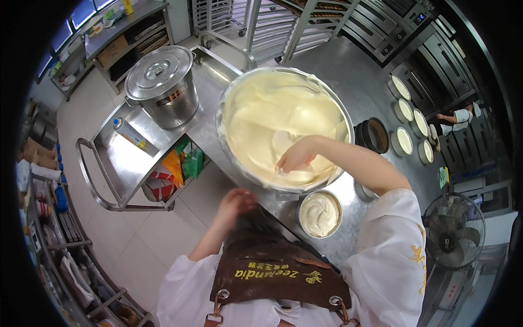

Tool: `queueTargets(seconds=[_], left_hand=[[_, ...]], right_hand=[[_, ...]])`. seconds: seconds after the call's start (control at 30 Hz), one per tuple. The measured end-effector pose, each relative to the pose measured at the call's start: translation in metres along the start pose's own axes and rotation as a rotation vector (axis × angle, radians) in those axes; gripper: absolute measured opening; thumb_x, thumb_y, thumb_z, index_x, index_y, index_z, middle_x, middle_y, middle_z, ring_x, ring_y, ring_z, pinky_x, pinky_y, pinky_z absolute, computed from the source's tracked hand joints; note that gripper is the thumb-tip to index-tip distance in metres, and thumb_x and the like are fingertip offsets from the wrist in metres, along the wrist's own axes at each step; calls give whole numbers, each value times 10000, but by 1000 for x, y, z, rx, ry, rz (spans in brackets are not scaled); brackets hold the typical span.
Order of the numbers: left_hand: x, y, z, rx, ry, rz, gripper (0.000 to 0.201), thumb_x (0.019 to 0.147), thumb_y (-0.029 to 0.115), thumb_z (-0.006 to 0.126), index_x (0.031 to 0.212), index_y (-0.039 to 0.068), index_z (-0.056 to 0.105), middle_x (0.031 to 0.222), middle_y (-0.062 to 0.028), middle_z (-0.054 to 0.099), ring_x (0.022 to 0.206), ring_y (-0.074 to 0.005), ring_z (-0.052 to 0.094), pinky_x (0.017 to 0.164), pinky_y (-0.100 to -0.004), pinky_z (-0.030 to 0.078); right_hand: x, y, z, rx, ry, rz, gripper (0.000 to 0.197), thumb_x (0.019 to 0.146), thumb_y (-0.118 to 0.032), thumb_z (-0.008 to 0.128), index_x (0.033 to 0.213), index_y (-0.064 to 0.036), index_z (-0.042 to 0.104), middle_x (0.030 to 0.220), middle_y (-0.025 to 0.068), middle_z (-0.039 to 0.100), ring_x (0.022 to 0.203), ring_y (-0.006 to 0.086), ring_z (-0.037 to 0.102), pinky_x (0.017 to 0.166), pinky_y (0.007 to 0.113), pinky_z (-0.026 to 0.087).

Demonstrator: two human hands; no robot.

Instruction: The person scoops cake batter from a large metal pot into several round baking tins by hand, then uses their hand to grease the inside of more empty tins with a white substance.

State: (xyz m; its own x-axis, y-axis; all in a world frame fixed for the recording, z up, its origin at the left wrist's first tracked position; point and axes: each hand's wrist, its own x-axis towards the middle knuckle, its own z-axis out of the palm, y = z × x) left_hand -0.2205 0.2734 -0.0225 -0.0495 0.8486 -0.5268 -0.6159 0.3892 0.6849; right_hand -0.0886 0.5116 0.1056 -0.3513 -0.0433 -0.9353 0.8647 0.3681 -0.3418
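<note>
A large metal bowl (220, 131) holds a mass of thick, pale-yellow cream (261, 114). My right hand (298, 155) reaches into it with closed fingers, gripping what looks like a white bowl scraper (298, 177), partly lost against the cream. In front of the bowl, to the right, stands a round cake tin (300, 218) filled with swirled cream (319, 213). My left hand (237, 203) hovers by the brown apron (272, 261), apart from the bowl. Motion blurs its fingers, and nothing held shows in it.
Several filled tins (403, 140) stand on the steel table (348, 71) at right, with dark empty tins (376, 135) beside the bowl. A lidded pot (169, 103) and a spray can (131, 133) occupy the cart (117, 169). A fan (453, 230) stands right; a co-worker (462, 117) is farther off.
</note>
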Motion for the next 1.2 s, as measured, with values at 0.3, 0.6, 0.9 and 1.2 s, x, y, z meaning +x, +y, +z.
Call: queueTargets(seconds=[0.3,0.6,0.9,1.2], left_hand=[[13,-9,7,36,-52,-78,111,883,94,482,985,61,509,1034,-126,614,930,-238,627,799,-357,523],[11,-40,15,42,-111,-213,162,869,158,526,1005,71,540,987,-110,626,892,-230,624,770,-359,521],[13,-54,28,177,-162,-355,141,874,95,500,999,36,524,1025,-139,603,955,-262,602,812,-389,508],[16,-55,42,217,-178,-347,140,880,91,495,1004,33,520,1027,-149,599,967,-271,600,822,-389,508]], right_hand=[[-112,28,-14,739,282,-593,411,853,-95,532,1248,-3,461,1137,73,568,973,145,585,844,288,482],[-152,136,115,685,497,-663,365,861,-181,580,1193,-38,535,1074,31,610,938,110,581,829,268,472],[31,222,229,376,1154,-293,243,850,-200,556,986,-7,613,823,94,655,771,176,599,721,303,481],[10,237,232,2181,592,-781,248,906,-181,456,1092,-30,523,989,94,607,885,237,615,816,395,513]])
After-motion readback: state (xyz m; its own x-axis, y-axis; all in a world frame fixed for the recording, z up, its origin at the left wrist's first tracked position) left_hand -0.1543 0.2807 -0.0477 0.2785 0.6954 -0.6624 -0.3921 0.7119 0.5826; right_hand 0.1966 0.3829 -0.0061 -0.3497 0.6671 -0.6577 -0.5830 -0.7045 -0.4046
